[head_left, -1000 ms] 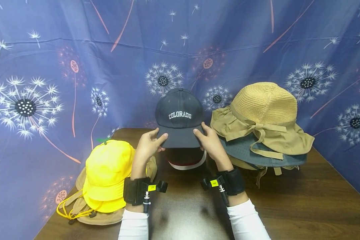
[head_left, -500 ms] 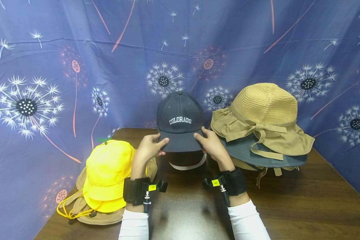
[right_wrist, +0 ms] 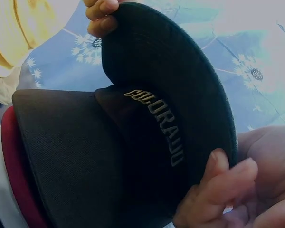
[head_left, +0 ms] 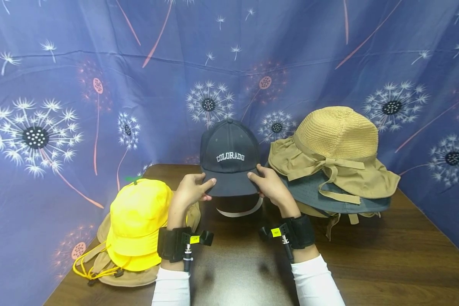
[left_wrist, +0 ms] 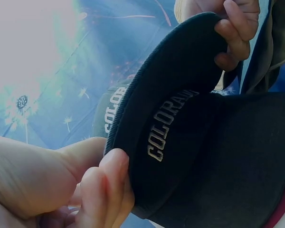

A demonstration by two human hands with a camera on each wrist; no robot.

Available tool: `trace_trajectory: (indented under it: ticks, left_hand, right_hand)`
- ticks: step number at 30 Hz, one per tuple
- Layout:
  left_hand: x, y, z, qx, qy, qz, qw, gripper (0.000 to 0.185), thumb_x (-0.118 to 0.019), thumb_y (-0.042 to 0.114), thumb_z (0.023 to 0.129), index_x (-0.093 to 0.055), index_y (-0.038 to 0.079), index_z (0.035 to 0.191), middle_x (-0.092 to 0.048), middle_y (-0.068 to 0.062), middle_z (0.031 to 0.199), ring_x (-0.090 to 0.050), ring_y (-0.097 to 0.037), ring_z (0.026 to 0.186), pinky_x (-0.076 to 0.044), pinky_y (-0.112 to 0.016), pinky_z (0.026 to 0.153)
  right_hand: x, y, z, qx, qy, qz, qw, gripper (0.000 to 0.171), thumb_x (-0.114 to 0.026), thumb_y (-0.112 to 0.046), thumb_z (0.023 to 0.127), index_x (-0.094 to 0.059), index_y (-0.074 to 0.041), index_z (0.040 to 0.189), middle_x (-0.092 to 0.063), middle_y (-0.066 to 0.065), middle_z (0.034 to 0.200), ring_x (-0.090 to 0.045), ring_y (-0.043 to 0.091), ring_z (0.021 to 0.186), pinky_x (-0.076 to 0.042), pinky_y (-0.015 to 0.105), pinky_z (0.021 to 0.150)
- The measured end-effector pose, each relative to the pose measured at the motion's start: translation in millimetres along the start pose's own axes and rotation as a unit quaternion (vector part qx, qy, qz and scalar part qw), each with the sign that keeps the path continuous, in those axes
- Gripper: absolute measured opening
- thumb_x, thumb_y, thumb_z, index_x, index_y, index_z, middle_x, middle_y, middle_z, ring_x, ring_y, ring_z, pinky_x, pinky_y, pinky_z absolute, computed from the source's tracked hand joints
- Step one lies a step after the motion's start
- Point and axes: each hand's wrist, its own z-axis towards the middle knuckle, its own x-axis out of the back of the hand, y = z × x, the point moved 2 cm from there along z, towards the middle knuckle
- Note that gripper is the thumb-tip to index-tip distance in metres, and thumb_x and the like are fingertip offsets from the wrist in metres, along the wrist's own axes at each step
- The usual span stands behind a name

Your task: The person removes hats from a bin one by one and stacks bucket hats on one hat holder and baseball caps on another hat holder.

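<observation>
A dark navy baseball cap (head_left: 229, 140) with white COLORADO lettering faces me in the middle of the head view. My left hand (head_left: 189, 190) pinches the left side of its brim, thumb on top and fingers beneath. On the opposite side, my right hand (head_left: 272, 187) pinches the brim the same way. Directly under the held cap sits another dark cap (right_wrist: 71, 152), also lettered COLORADO, as both wrist views show. Below that one, a red brim (right_wrist: 16, 156) and a white brim (right_wrist: 4, 185) stick out in a stack. The held cap's crown covers the stack's top.
At left, a yellow bucket hat (head_left: 139, 221) with a yellow cord lies on tan hats (head_left: 128, 278). A straw-crowned hat (head_left: 336, 131) tops a blue-grey hat (head_left: 310, 193) at right. Everything rests on a brown wooden table (head_left: 398, 255) before a blue dandelion-print curtain (head_left: 229, 38).
Both hands have lowered the navy cap slightly, and its brim now covers more of the stacked brims. The hat piles on either side have not moved.
</observation>
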Motion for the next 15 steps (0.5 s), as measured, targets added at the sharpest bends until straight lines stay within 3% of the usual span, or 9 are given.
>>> trace_trajectory:
  ticks: [10, 15]
  left_hand:
    - [0.5, 1.5, -3.2, 0.001, -0.026, -0.039, 0.9989, 0.074, -0.061, 0.033, 0.094, -0.024, 0.007, 0.152, -0.058, -0.027, 0.126, -0.071, -0.015, 0.066, -0.061, -0.029, 0.071]
    - [0.8, 2.7, -4.4, 0.013, -0.021, -0.039, 0.9989, 0.075, -0.058, 0.038, 0.094, -0.02, 0.012, 0.153, -0.046, -0.026, 0.142, -0.071, -0.019, 0.069, -0.061, -0.031, 0.071]
  right_hand:
    - [2.0, -1.3, -0.5, -0.026, 0.029, -0.037, 0.999, 0.071, -0.048, -0.034, 0.099, -0.012, -0.01, 0.155, -0.036, 0.026, 0.147, -0.054, 0.013, 0.057, -0.053, 0.026, 0.051]
    - [2.5, 0.6, 0.4, -0.032, 0.024, -0.023, 0.999, 0.071, -0.045, -0.037, 0.099, -0.01, -0.01, 0.155, -0.026, 0.024, 0.155, -0.06, 0.03, 0.101, -0.057, 0.028, 0.056]
